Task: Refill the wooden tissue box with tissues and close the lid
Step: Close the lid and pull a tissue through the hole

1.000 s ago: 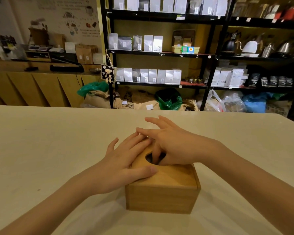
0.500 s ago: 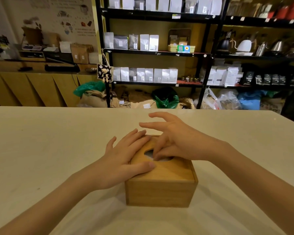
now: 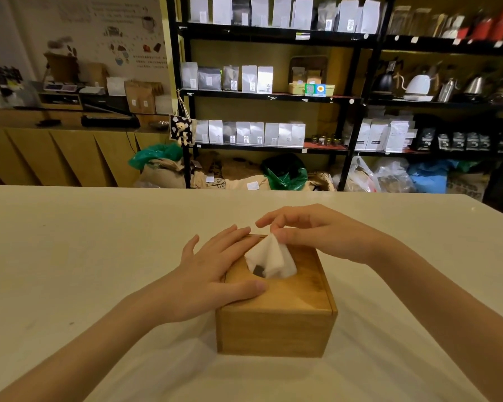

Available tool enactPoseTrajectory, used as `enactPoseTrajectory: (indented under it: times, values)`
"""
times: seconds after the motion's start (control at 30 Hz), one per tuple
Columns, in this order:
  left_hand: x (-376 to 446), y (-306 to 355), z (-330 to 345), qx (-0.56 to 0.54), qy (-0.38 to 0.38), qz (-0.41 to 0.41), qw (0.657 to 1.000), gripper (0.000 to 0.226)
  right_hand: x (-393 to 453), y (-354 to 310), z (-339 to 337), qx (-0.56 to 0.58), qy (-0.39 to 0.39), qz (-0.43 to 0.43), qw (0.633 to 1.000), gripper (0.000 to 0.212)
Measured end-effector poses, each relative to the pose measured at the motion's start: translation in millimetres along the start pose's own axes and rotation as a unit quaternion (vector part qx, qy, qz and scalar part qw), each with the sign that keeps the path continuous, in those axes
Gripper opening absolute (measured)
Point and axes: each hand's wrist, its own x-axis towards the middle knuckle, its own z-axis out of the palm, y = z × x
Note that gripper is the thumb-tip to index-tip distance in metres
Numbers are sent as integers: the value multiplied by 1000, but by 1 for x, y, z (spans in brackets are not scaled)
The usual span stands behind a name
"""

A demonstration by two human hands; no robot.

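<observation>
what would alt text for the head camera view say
A person's right hand pinches a white tissue up through the oval slot of a closed square wooden tissue box, while the left hand lies flat on its lid. The box sits on a pale table; stocked black shelves stand behind.

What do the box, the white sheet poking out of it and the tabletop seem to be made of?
Box: wood, smooth honey-brown finish with visible grain. Sheet: soft tissue paper, matte white, creased into a peak. Tabletop: pale, smooth, slightly glossy; possibly stone or laminate, cannot tell.
</observation>
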Motion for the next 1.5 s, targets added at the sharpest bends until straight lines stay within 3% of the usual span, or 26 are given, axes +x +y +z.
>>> enactPoseTrajectory:
  times: [0.2,0.27,0.4,0.57,0.67,0.73,0.83,1.0,1.17,1.23,1.33,1.4,1.5]
  values:
    - [5,8,-17,20,67,21,997,65,1,-1,3,51,23,24,998,15]
    - [10,11,-21,-37,104,43,993,40,1,0,3,54,32,28,998,15]
    - [17,12,-21,-81,211,73,971,16,-2,1,6,78,55,26,995,14]
    - [22,16,-20,-115,292,88,945,16,-7,3,11,40,204,10,978,9]
    - [23,16,-19,-126,293,89,943,13,-21,-5,19,-30,251,-20,967,28]
    - [25,13,-19,-157,282,81,943,11,-26,-7,30,-169,248,-29,954,37]
    - [27,11,-18,-241,244,49,938,12,-22,-4,43,-299,278,-72,910,33]
    - [24,13,-21,-312,214,45,924,2,-22,-7,34,-111,285,-56,951,12]
    - [16,21,-25,-203,84,70,973,61,-16,-17,17,-1,258,-16,966,18]
    - [18,26,-18,-138,174,92,971,53,-14,-20,13,14,231,-11,973,18]
    - [19,29,-16,-179,309,115,927,15,-15,-16,8,40,216,-13,975,26]
    - [19,27,-19,-241,320,97,911,11,-21,-11,7,69,225,-15,972,23]
    - [20,25,-23,-300,297,82,903,16,-33,-7,16,16,182,12,983,54]
